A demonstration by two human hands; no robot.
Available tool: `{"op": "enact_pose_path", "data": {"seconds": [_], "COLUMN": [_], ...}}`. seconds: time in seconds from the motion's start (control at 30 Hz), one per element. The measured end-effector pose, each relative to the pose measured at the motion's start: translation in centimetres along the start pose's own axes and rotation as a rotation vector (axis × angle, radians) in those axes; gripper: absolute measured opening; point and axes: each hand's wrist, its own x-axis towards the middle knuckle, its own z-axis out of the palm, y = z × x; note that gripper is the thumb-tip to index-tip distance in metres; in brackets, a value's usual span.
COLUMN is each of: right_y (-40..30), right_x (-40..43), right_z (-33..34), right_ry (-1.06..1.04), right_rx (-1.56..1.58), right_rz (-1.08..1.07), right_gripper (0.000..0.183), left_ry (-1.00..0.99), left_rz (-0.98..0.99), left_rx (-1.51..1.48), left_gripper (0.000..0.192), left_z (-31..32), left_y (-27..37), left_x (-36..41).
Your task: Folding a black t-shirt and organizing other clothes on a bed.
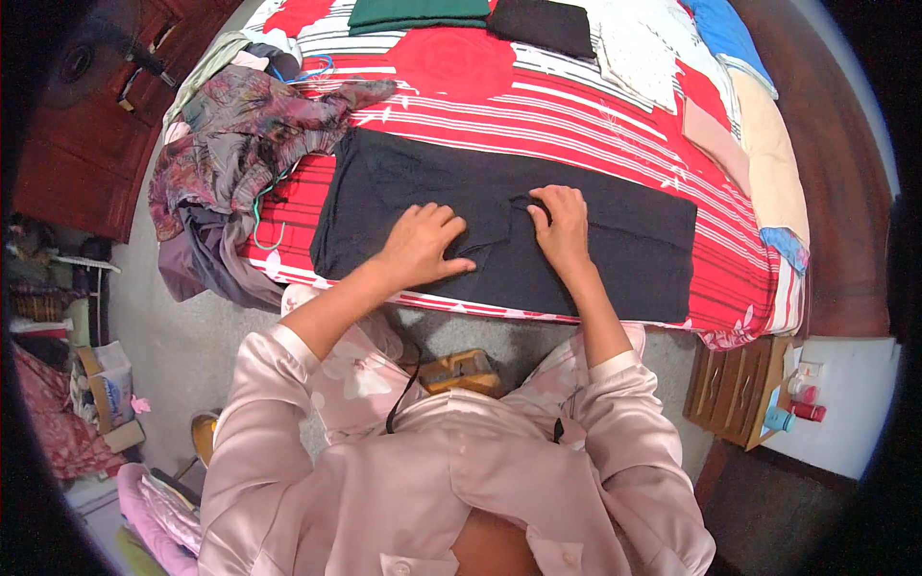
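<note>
A black garment (627, 245), folded into a long rectangle, lies along the near edge of the bed. My left hand (425, 245) rests on its left half, palm down with the thumb spread. On the garment right of the middle is my right hand (562, 223); its thumb and fingers are at a small raised fold of the cloth, and whether they pinch it is hard to tell. Creases run through the cloth between both hands.
Patterned clothes (238, 137) and a green hanger (259, 216) lie at the left. Folded green cloth (418, 13), black cloth (544, 27) and white cloth (637, 61) sit at the far side. A pillow (771, 151) lines the right edge; a wooden drawer unit (731, 389) stands near it.
</note>
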Motion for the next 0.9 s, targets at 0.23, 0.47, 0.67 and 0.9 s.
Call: {"op": "enact_pose_path", "data": {"seconds": [0.23, 0.47, 0.67, 0.9], "right_y": [-4.7, -4.9, -4.8, -3.8], "right_x": [-1.8, -3.4, -3.0, -2.7], "right_z": [0.6, 2.5, 3.0, 3.0], "right_ry": [-0.072, -0.239, -0.175, -0.112], "right_rx": [0.108, -0.039, -0.088, -0.026], "right_rz": [-0.103, -0.178, -0.173, -0.193], "right_gripper": [0.038, 0.045, 0.035, 0.026], "left_ry": [0.081, 0.024, 0.085, 0.13], "left_rz": [-0.05, -0.052, -0.034, -0.1], "left_rx": [0.17, 0.24, 0.056, 0.14], "left_gripper": [0.041, 0.032, 0.037, 0.041], "left_z": [3.0, 3.4, 1.5, 1.8], "left_y": [1.7, 1.3, 2.4, 0.1], "left_x": [-3.0, -4.3, -4.4, -7.1]}}
